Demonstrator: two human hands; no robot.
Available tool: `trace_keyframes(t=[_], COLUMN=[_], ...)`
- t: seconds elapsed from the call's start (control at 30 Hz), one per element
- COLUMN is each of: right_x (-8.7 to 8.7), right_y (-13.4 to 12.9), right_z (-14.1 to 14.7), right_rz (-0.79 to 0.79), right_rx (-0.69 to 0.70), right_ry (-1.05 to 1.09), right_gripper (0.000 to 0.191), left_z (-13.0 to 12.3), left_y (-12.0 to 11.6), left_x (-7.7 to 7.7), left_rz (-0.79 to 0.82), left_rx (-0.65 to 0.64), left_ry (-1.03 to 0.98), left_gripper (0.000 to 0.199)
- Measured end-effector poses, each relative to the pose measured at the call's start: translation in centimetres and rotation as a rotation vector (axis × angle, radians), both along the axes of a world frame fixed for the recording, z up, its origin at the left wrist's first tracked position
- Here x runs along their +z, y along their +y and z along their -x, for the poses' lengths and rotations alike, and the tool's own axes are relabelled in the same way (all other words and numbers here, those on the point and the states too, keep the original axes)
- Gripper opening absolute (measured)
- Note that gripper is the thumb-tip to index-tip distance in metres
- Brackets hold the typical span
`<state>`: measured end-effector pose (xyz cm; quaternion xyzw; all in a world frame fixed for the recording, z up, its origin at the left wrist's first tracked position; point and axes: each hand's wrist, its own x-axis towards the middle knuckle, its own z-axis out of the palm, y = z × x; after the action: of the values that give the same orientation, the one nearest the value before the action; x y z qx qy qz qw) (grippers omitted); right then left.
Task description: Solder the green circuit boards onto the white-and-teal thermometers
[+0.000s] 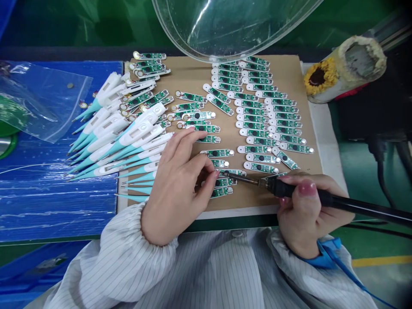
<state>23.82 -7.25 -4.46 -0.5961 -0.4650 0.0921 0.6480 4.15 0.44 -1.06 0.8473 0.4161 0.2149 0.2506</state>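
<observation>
A soldering iron [302, 195] with a black handle is gripped in my right hand [309, 210], its metal tip angled left. That tip meets a small green circuit board [233, 172] in the near part of the cardboard. My left hand [182, 176] has thumb and index finger pinched together right by the tip. What lies between those fingers is hidden or too small to make out. Other boards [222, 192] lie just below the pinch. Left of the hand, digital thermometers [122, 141] with white bodies and light blue ends lie in a pile, partly covered by it.
Rows of boards with white discs [257, 124] cover the right of the cardboard [189, 71]. A clear plastic cover [238, 25] overhangs the back. A holder with a yellow flower [325, 79] stands right, a plastic bag [48, 98] lies left. A blue wrist strap [325, 253] trails its cord.
</observation>
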Motion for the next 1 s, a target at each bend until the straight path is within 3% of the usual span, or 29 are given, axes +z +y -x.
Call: trace_keyframes(t=[1.0], right_x=[0.07], right_y=[-0.13], right_z=[-0.23], right_rz=[0.018], right_rx=[-0.03], right_ry=[-0.051], right_gripper=[0.017], left_z=[0.08], left_y=[-0.09], left_x=[-0.04], left_rz=[0.027], left_rx=[-0.012], left_ry=[0.054], left_gripper=[0.011])
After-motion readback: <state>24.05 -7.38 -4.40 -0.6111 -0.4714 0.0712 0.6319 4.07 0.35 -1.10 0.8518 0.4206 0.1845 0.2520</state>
